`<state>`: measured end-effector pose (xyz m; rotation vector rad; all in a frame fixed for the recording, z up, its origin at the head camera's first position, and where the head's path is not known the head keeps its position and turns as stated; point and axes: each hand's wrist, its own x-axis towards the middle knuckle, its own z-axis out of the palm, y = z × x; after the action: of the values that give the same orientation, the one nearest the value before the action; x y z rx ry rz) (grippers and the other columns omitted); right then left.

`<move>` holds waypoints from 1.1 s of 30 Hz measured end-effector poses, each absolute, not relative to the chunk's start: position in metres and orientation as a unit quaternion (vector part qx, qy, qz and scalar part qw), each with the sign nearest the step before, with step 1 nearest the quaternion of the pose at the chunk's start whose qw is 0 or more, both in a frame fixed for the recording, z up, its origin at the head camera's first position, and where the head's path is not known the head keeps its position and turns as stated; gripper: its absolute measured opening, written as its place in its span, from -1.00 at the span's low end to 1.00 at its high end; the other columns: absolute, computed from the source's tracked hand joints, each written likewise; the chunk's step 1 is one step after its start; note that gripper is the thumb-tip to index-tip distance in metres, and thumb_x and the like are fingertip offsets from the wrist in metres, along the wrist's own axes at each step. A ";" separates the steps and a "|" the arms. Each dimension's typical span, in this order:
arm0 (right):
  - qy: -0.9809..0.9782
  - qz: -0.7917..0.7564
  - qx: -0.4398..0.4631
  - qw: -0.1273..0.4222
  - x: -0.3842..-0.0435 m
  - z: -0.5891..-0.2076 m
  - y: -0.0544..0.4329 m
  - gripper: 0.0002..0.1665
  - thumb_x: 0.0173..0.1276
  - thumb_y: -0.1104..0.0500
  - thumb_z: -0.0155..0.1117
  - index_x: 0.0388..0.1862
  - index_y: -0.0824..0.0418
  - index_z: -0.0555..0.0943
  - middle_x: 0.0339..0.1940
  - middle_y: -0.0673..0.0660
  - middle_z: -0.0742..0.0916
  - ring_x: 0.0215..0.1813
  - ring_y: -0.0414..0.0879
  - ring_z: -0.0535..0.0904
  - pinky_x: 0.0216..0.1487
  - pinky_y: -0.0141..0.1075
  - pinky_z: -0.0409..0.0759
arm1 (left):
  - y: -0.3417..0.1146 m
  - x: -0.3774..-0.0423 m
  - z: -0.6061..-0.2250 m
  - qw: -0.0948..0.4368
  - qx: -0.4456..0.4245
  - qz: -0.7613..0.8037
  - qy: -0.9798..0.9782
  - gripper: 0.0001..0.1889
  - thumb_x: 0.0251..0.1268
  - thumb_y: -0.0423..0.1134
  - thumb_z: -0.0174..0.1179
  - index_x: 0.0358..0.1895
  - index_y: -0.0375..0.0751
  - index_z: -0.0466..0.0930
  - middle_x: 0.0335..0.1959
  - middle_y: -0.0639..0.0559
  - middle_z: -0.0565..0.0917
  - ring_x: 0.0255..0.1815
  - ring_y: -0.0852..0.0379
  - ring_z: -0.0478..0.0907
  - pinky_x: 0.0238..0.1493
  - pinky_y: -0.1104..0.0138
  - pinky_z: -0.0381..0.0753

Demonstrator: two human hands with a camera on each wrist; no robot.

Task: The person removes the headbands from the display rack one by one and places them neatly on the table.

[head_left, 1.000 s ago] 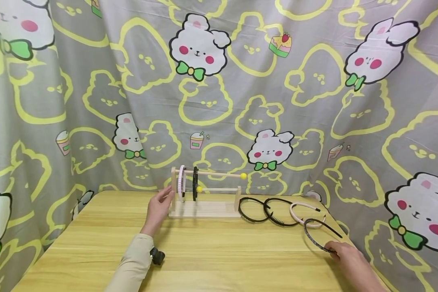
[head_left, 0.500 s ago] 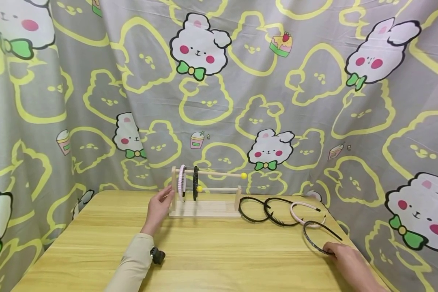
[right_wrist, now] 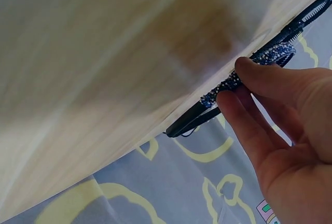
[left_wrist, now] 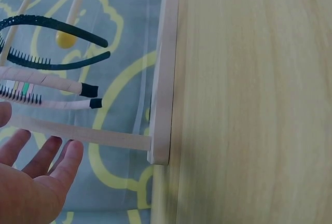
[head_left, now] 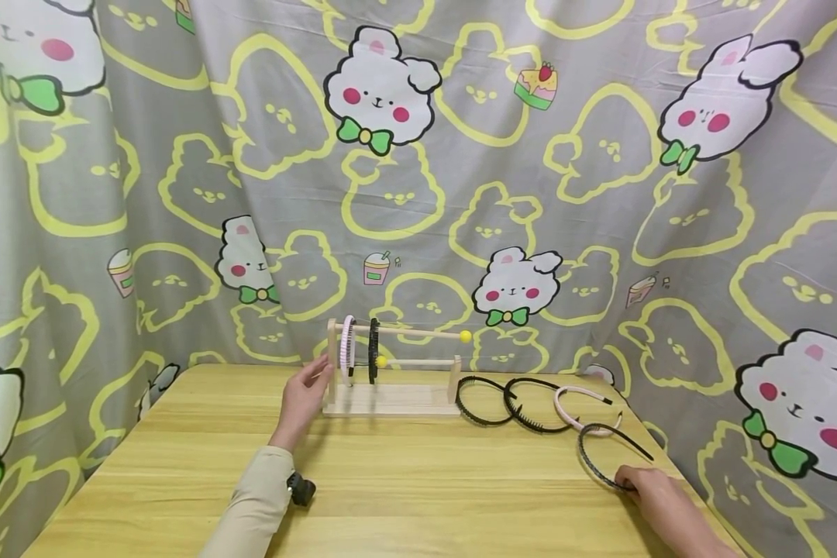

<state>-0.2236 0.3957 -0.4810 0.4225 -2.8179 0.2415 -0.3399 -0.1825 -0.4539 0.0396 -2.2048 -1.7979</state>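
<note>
In the head view my right hand [head_left: 659,500] pinches a dark headband [head_left: 587,459] low over the right side of the table. The right wrist view shows its thumb and fingers on the glittery, sequined part [right_wrist: 223,90], with plain black ends. My left hand [head_left: 303,399] is at the left post [head_left: 331,364] of a wooden rack, fingers fairly straight, with fingertips right beside the post [left_wrist: 119,140] in the left wrist view. On the rack's upper rod [head_left: 418,332] hang a pink-and-white headband [head_left: 347,350] and a black headband [head_left: 373,353].
Two black headbands [head_left: 484,422] and a pink headband [head_left: 561,407] lie in a row right of the rack, overlapping. Yellow balls [head_left: 466,336] cap the rods. The wood-grain table [head_left: 390,480] ends at a patterned curtain [head_left: 418,209].
My right hand has shifted slightly left, and the headband it holds has dipped a little toward the table's front. The left hand, the rack and the lying headbands look the same.
</note>
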 end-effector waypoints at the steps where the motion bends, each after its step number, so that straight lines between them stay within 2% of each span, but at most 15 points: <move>1: -0.975 0.083 0.148 0.141 -0.224 -0.482 0.396 -0.62 0.18 0.45 0.45 -0.45 -0.05 0.60 -0.50 -0.22 0.63 -0.43 -0.41 0.42 -0.44 -0.39 0.46 | -0.183 -0.340 -0.454 0.147 0.013 -0.626 -0.766 -0.44 0.55 0.04 0.15 0.47 -0.14 0.42 0.42 -0.21 0.51 0.38 -0.22 0.49 0.38 -0.07 0.50; 6: -0.975 0.080 0.153 0.137 -0.223 -0.485 0.398 -0.62 0.20 0.43 0.43 -0.46 -0.05 0.56 -0.53 -0.24 0.58 -0.47 -0.40 0.33 -0.46 -0.41 0.38 | -0.183 -0.339 -0.454 0.145 0.013 -0.628 -0.765 -0.44 0.55 0.05 0.15 0.46 -0.12 0.43 0.42 -0.21 0.51 0.39 -0.21 0.48 0.39 -0.08 0.50; 18: -0.979 0.077 0.141 0.125 -0.223 -0.485 0.398 -0.61 0.21 0.48 0.38 -0.47 -0.03 0.56 -0.52 -0.21 0.60 -0.48 -0.38 0.35 -0.45 -0.38 0.43 | -0.182 -0.338 -0.453 0.147 0.013 -0.626 -0.766 -0.46 0.56 0.03 0.14 0.47 -0.12 0.43 0.42 -0.20 0.52 0.39 -0.21 0.48 0.40 -0.06 0.49; 21: -0.980 0.082 0.135 0.123 -0.223 -0.483 0.397 -0.61 0.14 0.51 0.42 -0.41 0.00 0.61 -0.47 -0.17 0.68 -0.44 -0.34 0.51 -0.43 -0.35 0.52 | -0.181 -0.339 -0.453 0.149 0.013 -0.625 -0.767 -0.46 0.57 0.02 0.14 0.47 -0.13 0.43 0.41 -0.21 0.52 0.39 -0.21 0.49 0.40 -0.06 0.49; 25: -0.977 0.082 0.136 0.140 -0.223 -0.478 0.395 -0.56 0.01 0.54 0.47 -0.23 0.09 0.67 -0.32 -0.05 0.78 -0.29 -0.12 0.71 -0.31 -0.24 0.67 | -0.181 -0.339 -0.454 0.150 0.013 -0.624 -0.767 -0.46 0.57 0.02 0.14 0.46 -0.14 0.43 0.41 -0.21 0.52 0.38 -0.21 0.49 0.39 -0.05 0.50; 29: -0.973 0.077 0.142 0.167 -0.223 -0.470 0.387 -0.49 -0.01 0.47 0.55 -0.04 0.22 0.66 -0.22 0.08 0.80 -0.23 0.03 0.74 -0.24 -0.11 0.71 | -0.182 -0.339 -0.454 0.152 0.013 -0.625 -0.765 -0.47 0.56 0.00 0.14 0.46 -0.15 0.43 0.41 -0.22 0.52 0.38 -0.22 0.49 0.39 -0.06 0.49; 33: -0.971 0.083 0.143 0.172 -0.226 -0.458 0.372 -0.33 0.01 0.36 0.64 0.14 0.27 0.58 -0.18 0.18 0.79 -0.27 0.07 0.73 -0.36 -0.10 0.68 | -0.182 -0.339 -0.453 0.151 0.011 -0.627 -0.764 -0.46 0.57 0.00 0.14 0.47 -0.15 0.43 0.41 -0.23 0.52 0.38 -0.22 0.49 0.39 -0.07 0.49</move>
<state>-0.2260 0.3721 -0.4576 0.4064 -2.7563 0.2349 -0.3389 -0.1818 -0.4534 0.0304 -2.1948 -1.7999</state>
